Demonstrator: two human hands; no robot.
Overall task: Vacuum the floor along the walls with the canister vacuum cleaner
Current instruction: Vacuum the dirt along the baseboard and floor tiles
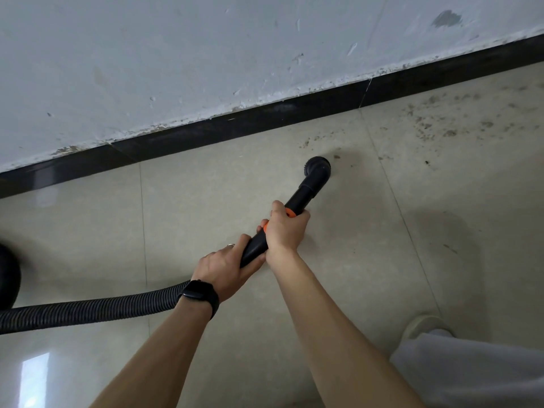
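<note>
Head view: your left hand (223, 267) and right hand (284, 231) grip the wand (300, 198).
Progress: grit (435, 128) remains beyond the right hand.

Glossy beige tiled floor (206, 201); dirt specks (426, 128) well beyond the fingers (300, 216), round brush nozzle (318, 169) just ahead of them.

two hands (226, 269) (284, 231), one hose (88, 310), one watch (198, 294)

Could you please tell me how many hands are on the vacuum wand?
2. The left hand grips the wand near the hose; the right hand grips it further forward, over the orange collar.
</note>
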